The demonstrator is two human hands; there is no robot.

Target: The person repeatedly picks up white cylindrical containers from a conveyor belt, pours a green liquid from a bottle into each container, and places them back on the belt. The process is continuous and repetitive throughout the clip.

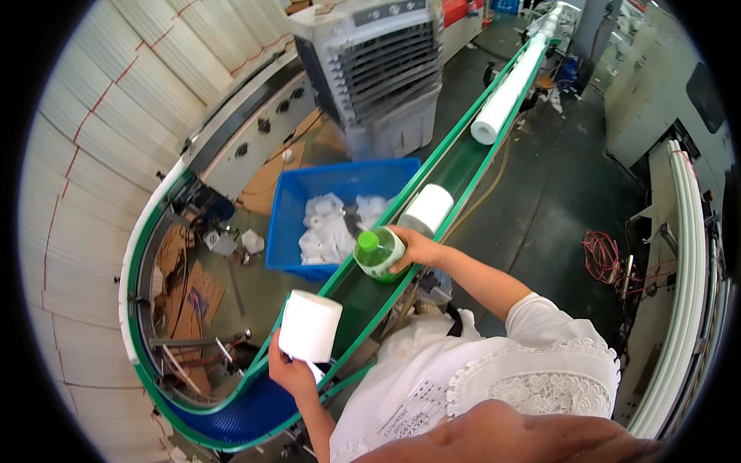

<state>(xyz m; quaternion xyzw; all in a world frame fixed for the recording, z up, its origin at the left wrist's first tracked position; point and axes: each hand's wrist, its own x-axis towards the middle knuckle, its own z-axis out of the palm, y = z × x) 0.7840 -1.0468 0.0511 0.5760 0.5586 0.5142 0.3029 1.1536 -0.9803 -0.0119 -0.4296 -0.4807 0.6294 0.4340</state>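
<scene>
Your left hand (pixel 292 372) is holding a smooth white paper roll (pixel 309 328) at the conveyor (pixel 364 302)'s near left, fingers partly hiding behind it. Your right hand (pixel 417 251) is gripping a glossy green bottle (pixel 379 255) over the belt, base hiding, cap and long axis pointing up toward you. Another cylindrical roll (pixel 429 207) is lying farther right.

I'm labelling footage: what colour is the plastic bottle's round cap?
The round cap is bright green, clearest in the head view.

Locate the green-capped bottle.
In the head view, the bottle is near the centre, in the right hand above the conveyor, the blue bin to its upper left.
</scene>
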